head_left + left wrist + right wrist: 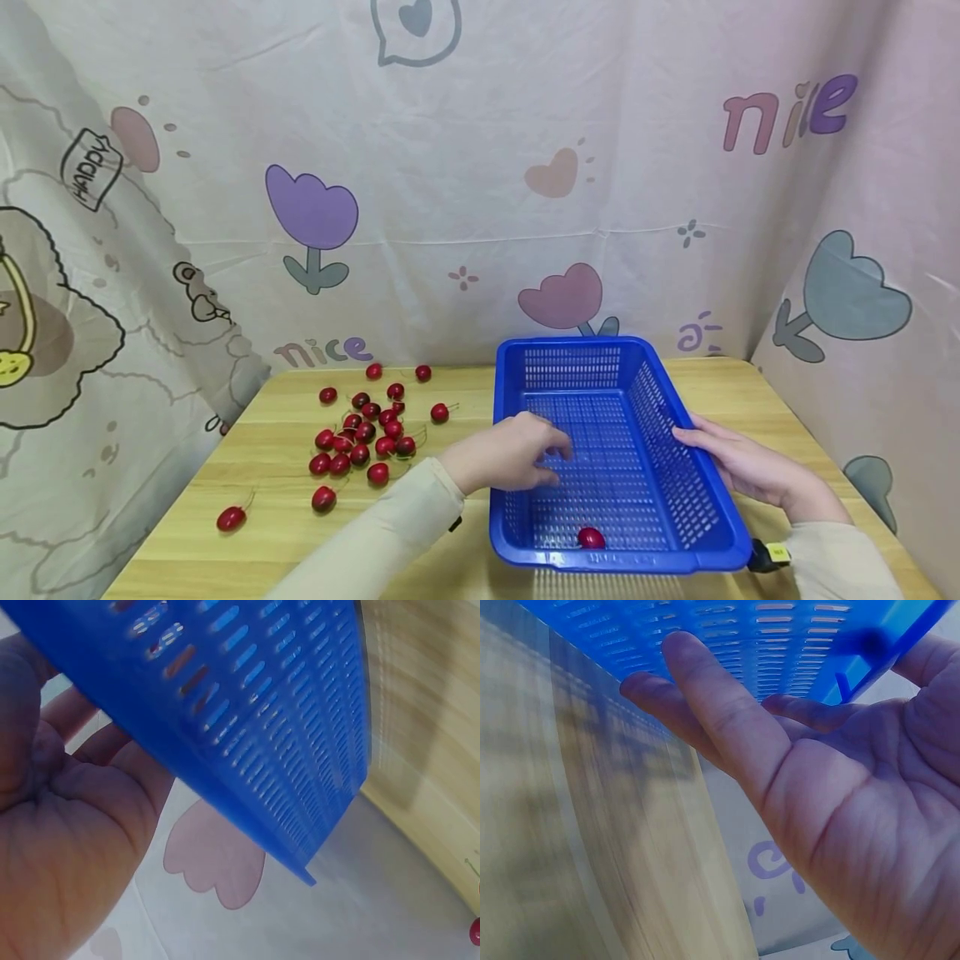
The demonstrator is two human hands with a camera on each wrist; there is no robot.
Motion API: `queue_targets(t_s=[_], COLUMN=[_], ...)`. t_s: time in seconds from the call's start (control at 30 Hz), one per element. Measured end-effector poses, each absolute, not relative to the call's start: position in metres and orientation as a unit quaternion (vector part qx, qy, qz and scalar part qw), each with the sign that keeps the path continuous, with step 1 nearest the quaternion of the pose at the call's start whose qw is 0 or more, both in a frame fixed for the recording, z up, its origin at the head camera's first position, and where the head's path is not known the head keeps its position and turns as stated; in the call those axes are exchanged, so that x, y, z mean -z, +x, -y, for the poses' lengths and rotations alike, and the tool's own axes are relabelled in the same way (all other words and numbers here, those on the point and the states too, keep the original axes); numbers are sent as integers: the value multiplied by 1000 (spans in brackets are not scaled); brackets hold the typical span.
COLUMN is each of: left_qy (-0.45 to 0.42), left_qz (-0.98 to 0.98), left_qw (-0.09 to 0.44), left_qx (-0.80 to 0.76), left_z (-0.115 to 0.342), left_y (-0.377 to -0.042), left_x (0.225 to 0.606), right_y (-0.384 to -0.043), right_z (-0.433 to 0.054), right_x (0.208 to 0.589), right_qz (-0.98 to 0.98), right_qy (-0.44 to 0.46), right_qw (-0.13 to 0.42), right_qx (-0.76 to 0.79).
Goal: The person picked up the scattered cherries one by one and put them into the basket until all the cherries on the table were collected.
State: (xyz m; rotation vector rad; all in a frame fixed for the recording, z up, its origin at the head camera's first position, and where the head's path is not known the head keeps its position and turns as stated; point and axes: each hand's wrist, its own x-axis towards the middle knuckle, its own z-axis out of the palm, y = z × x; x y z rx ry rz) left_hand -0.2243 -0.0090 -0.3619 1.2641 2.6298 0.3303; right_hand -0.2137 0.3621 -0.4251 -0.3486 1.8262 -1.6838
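A blue plastic basket (pixel 596 560) with slotted walls stands at the centre right, its open top toward the head camera. My left hand (pixel 517 454) reaches over its left rim, fingers loosely bent inside and no object visible in them; the left wrist view shows the palm beside the rim. On the opposite side my right hand (pixel 750 467) holds the basket, thumb over the rim. In the right wrist view, the fingers (pixel 712 705) of that hand extend along the outer wall. One red cherry (pixel 591 538) lies inside the basket at its near end.
Left of the basket, several red cherries (pixel 360 454) with stems lie clustered on the wooden table (pixel 255 450). A lone cherry (pixel 231 518) sits apart toward the front left. A printed cloth (pixel 450 208) hangs behind the table and along both sides.
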Motion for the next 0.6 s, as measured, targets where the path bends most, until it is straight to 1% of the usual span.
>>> queue_targets(t_s=[0.27,0.6], left_qy=[428,419], left_qz=[-892,-888], left_qw=[79,55], left_qx=[-122,-181], left_z=[18,36], left_y=[-225,-222], left_x=[357,343], right_y=[-214,-216], right_z=[-363,-365], right_x=[425,426], right_qz=[-686,-681], right_qy=[-133,-138], right_qw=[314,320], right_qx=[642,644])
